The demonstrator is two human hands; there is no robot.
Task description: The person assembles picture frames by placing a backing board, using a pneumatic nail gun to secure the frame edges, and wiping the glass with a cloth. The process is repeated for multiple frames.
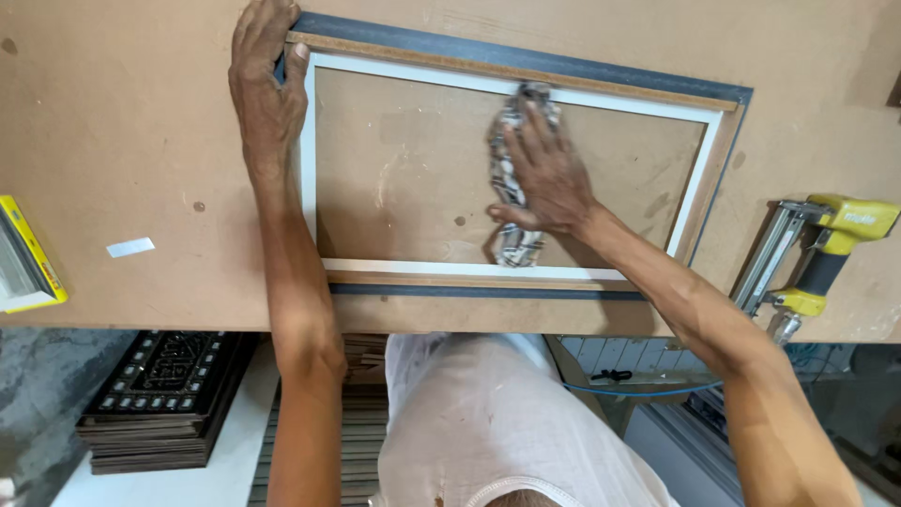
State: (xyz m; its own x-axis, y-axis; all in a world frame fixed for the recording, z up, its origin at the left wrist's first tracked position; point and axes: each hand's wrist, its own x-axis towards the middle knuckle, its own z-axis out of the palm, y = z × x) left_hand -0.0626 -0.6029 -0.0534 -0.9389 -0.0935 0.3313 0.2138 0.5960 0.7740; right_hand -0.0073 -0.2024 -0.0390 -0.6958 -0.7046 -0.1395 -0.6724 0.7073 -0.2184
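The left hand (266, 89) grips the far-left corner of the picture frame (511, 80), fingers closed over its edge, steadying it. The frame lies flat mid-bench, long axis running left to right, slightly skewed. The right hand (549, 178) presses a patterned cloth (510, 183) flat on what looks like glass: wiping is under way. Further strokes likely need firm, even pressure. A yellow nail gun (817, 258) rests at the bench's right edge.
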